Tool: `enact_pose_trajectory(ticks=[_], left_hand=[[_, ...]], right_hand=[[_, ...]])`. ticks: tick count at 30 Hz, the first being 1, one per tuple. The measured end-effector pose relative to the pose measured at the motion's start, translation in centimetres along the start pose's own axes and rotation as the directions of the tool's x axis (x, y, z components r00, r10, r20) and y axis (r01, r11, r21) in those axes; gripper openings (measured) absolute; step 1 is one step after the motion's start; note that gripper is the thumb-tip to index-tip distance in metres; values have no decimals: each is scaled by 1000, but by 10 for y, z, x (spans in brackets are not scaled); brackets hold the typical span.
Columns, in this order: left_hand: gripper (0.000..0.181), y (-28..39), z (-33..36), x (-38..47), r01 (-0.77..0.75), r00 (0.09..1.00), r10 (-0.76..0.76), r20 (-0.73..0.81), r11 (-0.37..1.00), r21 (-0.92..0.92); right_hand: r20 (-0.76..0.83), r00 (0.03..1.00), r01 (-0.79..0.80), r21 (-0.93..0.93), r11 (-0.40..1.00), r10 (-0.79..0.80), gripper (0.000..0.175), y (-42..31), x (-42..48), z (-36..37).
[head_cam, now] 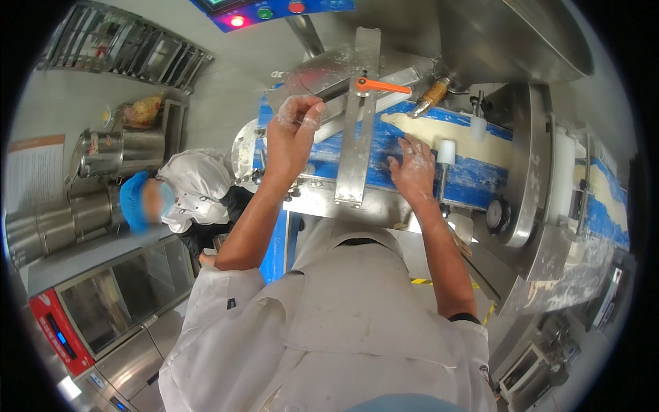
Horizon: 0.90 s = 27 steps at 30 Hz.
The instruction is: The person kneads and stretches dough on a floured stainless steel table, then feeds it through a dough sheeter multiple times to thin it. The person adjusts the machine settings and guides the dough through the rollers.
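Observation:
A blue conveyor belt (383, 154) dusted with flour runs across in front of me. On it lies a long flat sheet of pale dough (458, 138), narrowing to a ragged end at the left. My right hand (416, 167), floury, reaches over the belt with fingertips at the dough's near edge, beside a white plastic roller guide (446, 152). It grips nothing. My left hand (296, 131) is raised over the belt's left part, fingers curled towards the thumb; nothing shows between them. Between my hands a slotted steel crossbar (355, 149) spans the belt, with an orange clamp lever (383, 86) on top.
A steel hopper (515, 41) overhangs the back right, near a brass-coloured nozzle fitting (432, 95). A steel roller housing (527, 170) crosses the belt at right. A control panel (278, 13) with lit buttons is at the top. A co-worker (198, 188) in white stands at left, near steel pots (121, 152).

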<state>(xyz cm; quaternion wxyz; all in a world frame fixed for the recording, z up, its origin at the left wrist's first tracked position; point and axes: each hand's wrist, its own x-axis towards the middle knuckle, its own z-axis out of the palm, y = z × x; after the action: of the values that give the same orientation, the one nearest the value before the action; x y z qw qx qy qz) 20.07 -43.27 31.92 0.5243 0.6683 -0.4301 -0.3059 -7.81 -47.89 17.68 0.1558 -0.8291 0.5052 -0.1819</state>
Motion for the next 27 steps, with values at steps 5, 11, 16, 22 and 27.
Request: enact_pose_trajectory(ticks=[5,11,16,22,27], left_hand=[[18,6,-14,4,-2,1000,2,-24,1000,-15],[20,-16,-5,21,51,993,-48,107,998,-26],[20,-17,1,39,131,988,-135,77,990,61],[21,23,-10,107,-237,969,231,-86,969,-66],[30,39,-34,131,-331,934,314,-168,940,-80]], right_hand=[[-89,996,8,23,1000,-6,46,1,1,3],[-191,979,-49,155,987,78,31,-13,-30,-30],[-305,901,-287,111,951,308,35,-21,-88,-68],[-349,856,-387,58,920,382,37,-20,-124,-76],[-260,767,-538,240,808,587,42,-9,-147,-57]])
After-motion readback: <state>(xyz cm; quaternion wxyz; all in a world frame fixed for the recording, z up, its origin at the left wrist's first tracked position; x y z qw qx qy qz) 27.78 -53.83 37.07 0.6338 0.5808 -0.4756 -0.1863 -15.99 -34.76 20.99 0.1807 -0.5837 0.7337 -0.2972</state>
